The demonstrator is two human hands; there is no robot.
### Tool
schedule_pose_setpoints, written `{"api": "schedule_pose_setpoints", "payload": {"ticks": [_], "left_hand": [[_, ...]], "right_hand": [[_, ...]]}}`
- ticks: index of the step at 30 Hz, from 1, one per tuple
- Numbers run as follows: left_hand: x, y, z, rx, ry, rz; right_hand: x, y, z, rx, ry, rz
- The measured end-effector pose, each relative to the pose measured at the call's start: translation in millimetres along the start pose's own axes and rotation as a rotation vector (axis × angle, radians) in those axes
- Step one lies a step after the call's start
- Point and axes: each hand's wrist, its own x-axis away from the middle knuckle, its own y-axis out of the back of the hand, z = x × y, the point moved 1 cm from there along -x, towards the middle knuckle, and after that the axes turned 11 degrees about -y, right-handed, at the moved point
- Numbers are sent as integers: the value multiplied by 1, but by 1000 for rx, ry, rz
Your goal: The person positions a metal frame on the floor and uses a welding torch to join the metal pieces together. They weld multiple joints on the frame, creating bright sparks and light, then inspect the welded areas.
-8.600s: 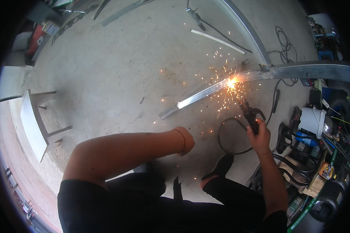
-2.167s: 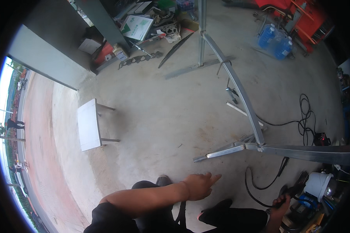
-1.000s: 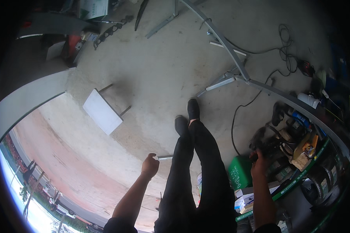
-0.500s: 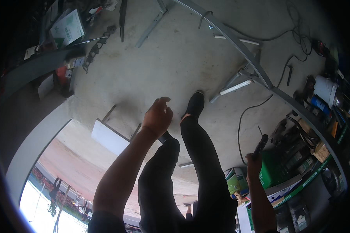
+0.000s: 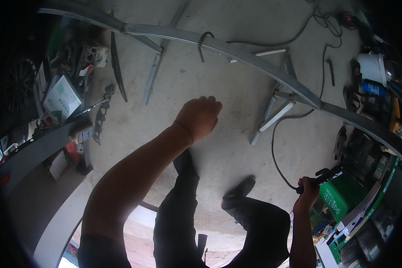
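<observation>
My right hand point(image 5: 307, 195) is wrapped round the handle of a black welding electrode holder point(image 5: 324, 175), held low at the right. From its handle end a dark cable point(image 5: 273, 149) loops down to the floor and up past the frame. My left hand point(image 5: 198, 117) hovers over the floor in the middle, back upward, its fingers curled in. Nothing shows in it. Beyond both hands a long grey metal tube frame point(image 5: 254, 60) crosses the view on angled legs. Over its tube hangs a bent metal hook point(image 5: 202, 47).
On the right stand a green box point(image 5: 341, 196), a white bucket point(image 5: 372, 68) and shelves of goods. Past the frame lies a light bar point(image 5: 270, 52). At the left a white-and-green carton point(image 5: 63, 99) sits among metal parts, near a flat perforated metal piece point(image 5: 101, 115).
My view has shifted and my legs have stepped. The left hand has swung forward, its fingers curling closer. The electrode holder has tipped from upright toward the right, still in my right hand.
</observation>
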Motion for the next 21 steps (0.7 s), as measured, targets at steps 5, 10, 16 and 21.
{"api": "schedule_pose_setpoints", "payload": {"ticks": [5,10,16,21], "left_hand": [[-161,-120,34,-106,170,-85],[-250,-174,114,-380,216,-386],[-241,-184,84,-11,547,-58],[-179,-188,67,17,568,175]], "right_hand": [[-32,0,-11,-215,-41,29],[-77,24,-26,-154,128,97],[-103,35,-22,-278,207,124],[-123,31,-24,-256,224,215]]}}
